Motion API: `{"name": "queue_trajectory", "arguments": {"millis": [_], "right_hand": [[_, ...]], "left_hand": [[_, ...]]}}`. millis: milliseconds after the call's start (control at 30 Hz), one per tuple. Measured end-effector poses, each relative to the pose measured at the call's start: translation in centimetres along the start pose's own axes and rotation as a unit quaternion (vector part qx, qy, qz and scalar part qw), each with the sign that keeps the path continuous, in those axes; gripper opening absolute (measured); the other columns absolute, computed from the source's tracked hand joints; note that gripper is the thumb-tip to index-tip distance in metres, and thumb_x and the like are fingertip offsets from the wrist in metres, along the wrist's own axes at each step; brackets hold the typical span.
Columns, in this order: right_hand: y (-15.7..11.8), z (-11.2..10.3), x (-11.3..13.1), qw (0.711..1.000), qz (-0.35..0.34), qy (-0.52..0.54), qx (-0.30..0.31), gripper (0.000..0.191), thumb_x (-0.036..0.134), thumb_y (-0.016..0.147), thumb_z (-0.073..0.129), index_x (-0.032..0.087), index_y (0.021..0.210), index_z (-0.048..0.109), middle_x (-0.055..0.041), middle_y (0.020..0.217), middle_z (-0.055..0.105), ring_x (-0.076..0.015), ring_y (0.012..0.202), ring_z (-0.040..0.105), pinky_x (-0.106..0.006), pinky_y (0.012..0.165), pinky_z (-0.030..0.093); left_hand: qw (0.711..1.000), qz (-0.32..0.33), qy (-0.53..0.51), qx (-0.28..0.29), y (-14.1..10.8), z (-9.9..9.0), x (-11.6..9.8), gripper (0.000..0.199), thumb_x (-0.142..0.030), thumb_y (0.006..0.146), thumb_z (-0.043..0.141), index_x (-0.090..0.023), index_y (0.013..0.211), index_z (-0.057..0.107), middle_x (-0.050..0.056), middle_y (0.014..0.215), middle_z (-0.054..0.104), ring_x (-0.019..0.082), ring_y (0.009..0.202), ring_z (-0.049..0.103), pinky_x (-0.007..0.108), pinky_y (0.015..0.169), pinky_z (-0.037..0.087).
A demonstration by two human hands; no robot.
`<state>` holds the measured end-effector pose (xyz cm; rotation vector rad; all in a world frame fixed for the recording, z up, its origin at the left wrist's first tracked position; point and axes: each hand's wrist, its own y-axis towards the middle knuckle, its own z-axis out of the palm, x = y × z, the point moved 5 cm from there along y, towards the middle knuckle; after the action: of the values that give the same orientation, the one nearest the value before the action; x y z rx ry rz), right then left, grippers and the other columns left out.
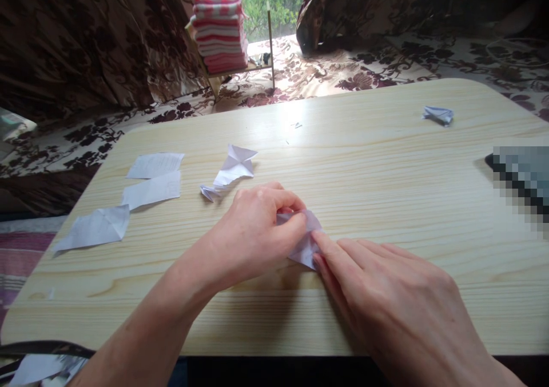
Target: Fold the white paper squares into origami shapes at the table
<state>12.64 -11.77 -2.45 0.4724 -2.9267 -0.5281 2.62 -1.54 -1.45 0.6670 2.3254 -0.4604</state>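
Note:
A small piece of folded white paper [306, 251] lies between my hands near the middle of the table. My left hand [268, 218] is closed on its upper left part, thumb on top and fingers curled behind. At its right edge, my right hand [373, 278] pinches the paper between index finger and thumb. Part of the sheet is hidden under the left hand. Just beyond my left hand lie a creased paper piece [235, 164] with a torn edge and a small folded paper bit [209, 192].
Several paper sheets [152, 190] lie on the left of the wooden table [364, 164]. A folded paper shape [438, 115] sits at the far right, above a blurred dark-edged object [523, 175]. Small scraps [297, 125] lie at the back. Striped folded cloths [218, 30] are stacked beyond.

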Motion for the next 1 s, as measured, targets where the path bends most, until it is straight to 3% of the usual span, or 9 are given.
{"name": "queue_trajectory", "arguments": {"millis": [267,467,733,900,1000], "right_hand": [[0.02,-0.08,-0.14,1.000,0.013,0.000,-0.006,0.026,0.001,0.079,0.045,0.016,0.083,0.065,-0.0028,0.063,0.064,-0.0219,0.054,0.061,-0.034,0.055,0.034],[0.07,-0.29,-0.31,0.999,0.027,0.014,-0.026,0.025,0.010,0.089,0.043,0.020,0.072,0.059,-0.0009,0.060,0.061,-0.0197,0.051,0.058,-0.033,0.054,0.032],[-0.15,-0.08,-0.77,0.999,0.036,0.026,-0.020,0.018,0.018,0.092,0.047,0.016,0.094,0.065,-0.0037,0.075,0.071,-0.0186,0.054,0.060,-0.032,0.054,0.034],[-0.13,0.02,-0.73,0.998,0.040,0.036,-0.015,0.022,0.019,0.093,0.046,0.015,0.093,0.068,-0.0053,0.080,0.073,-0.0189,0.051,0.059,-0.033,0.052,0.033],[-0.10,0.02,-0.72,0.999,0.038,0.034,-0.013,0.025,0.022,0.095,0.046,0.015,0.095,0.070,-0.0059,0.083,0.074,-0.0185,0.050,0.058,-0.033,0.051,0.034]], "left_hand": [[0.999,0.031,0.033,0.027,-0.12,0.14,-0.51,0.027,-0.014,0.079,0.054,-0.022,0.062,0.073,0.001,0.075,0.065,0.016,0.074,0.059,0.027,0.069,0.041],[0.995,0.047,0.075,0.036,-0.12,0.02,-0.65,0.031,-0.016,0.082,0.051,-0.019,0.055,0.066,0.001,0.072,0.063,0.015,0.071,0.056,0.029,0.069,0.039],[0.994,0.050,0.088,0.048,-0.37,-0.08,-0.64,0.030,-0.015,0.083,0.051,-0.022,0.063,0.072,-0.001,0.077,0.065,0.015,0.078,0.056,0.030,0.077,0.039],[0.998,0.027,0.046,0.018,-0.54,-0.19,-0.29,0.024,-0.016,0.082,0.056,-0.022,0.064,0.071,-0.003,0.075,0.066,0.012,0.072,0.058,0.028,0.070,0.041],[0.999,0.028,0.040,-0.016,-0.57,-0.02,-0.07,0.017,-0.014,0.080,0.061,-0.021,0.067,0.071,-0.003,0.073,0.065,0.013,0.073,0.058,0.029,0.074,0.042]]}}
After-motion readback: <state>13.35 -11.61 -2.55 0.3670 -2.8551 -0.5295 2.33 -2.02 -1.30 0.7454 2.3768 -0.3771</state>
